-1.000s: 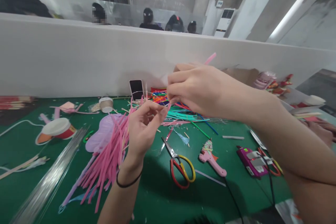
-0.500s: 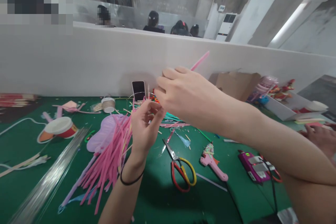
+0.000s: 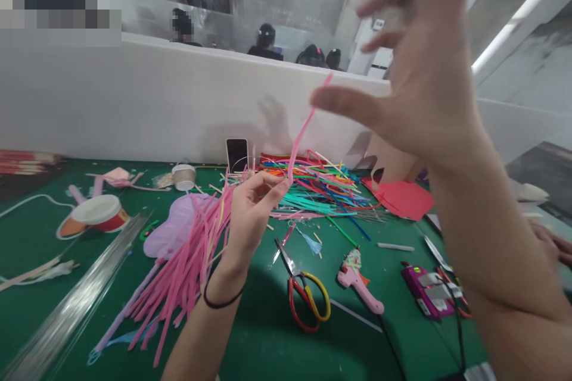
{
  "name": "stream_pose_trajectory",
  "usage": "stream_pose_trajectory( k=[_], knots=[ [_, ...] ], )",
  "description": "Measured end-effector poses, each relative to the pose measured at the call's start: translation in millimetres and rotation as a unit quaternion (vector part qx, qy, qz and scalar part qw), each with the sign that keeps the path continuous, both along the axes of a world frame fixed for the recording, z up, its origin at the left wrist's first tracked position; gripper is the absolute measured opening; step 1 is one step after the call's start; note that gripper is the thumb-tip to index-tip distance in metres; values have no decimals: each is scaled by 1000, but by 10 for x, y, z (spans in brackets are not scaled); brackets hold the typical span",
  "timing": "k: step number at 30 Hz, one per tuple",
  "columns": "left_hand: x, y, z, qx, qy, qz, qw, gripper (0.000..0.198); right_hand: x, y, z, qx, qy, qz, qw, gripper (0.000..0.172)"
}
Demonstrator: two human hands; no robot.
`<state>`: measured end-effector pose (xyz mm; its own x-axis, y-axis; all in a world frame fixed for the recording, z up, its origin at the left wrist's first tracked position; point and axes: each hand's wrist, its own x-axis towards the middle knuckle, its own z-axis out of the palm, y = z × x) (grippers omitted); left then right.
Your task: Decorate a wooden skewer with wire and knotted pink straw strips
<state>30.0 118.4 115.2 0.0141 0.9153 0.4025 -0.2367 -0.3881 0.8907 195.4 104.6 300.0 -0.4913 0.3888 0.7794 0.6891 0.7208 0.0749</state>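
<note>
My left hand (image 3: 251,209) is raised over the green table (image 3: 268,339), fingers pinched on the lower end of a pink pipe cleaner (image 3: 304,128) that stands up and bends to the right. A black band circles that wrist. My right hand (image 3: 415,65) is lifted high at the upper right, fingers spread, holding nothing, its fingertip near the pipe cleaner's top. Below my left hand lies a heap of pink pipe cleaners (image 3: 187,268).
Coloured pipe cleaners (image 3: 322,187) are piled by the white partition (image 3: 134,101), with a phone (image 3: 236,155), tape roll (image 3: 183,177), paper cup (image 3: 96,217), scissors (image 3: 304,289), pink glue gun (image 3: 357,277), red paper (image 3: 402,197) and silver wires (image 3: 75,303). People sit behind the partition. Another person's hand (image 3: 552,241) rests at right.
My right hand let go of the pink pipe cleaner, rose up and to the right and spread open. My left hand kept its pinch on the lower end.
</note>
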Motion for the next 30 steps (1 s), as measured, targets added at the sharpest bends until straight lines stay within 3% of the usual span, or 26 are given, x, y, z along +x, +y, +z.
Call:
stream_pose_trajectory(
  k=[1,3,5,7,12,15,20,25,28,30],
  knots=[
    [-10,-2,4,-1,-6,-2,1000,13,68,25,-72,-44,92,-18,995,75],
    [-24,-3,11,1,-15,-6,1000,12,152,88,-266,-155,230,-28,960,70],
    [-25,-1,13,3,-17,-8,1000,12,164,134,-452,-309,253,8,917,61],
    [-10,5,9,4,-9,-14,1000,14,124,135,-563,-368,215,61,903,49],
    [71,35,-39,-7,49,-33,998,17,-48,50,-506,-344,14,131,930,25],
    [150,34,-82,8,53,-33,998,18,-141,62,-419,-318,-119,82,937,18],
    [288,1,-143,56,120,13,991,17,-214,94,-336,-320,-254,-45,911,14],
    [352,-6,-180,103,167,77,977,9,-223,33,-368,-297,-302,-125,897,20],
    [383,-27,-186,98,164,80,978,12,-272,27,-450,-271,-266,-139,915,6],
    [398,-51,-177,89,161,69,980,12,-298,62,-473,-272,-221,-132,927,15]
  ],
)
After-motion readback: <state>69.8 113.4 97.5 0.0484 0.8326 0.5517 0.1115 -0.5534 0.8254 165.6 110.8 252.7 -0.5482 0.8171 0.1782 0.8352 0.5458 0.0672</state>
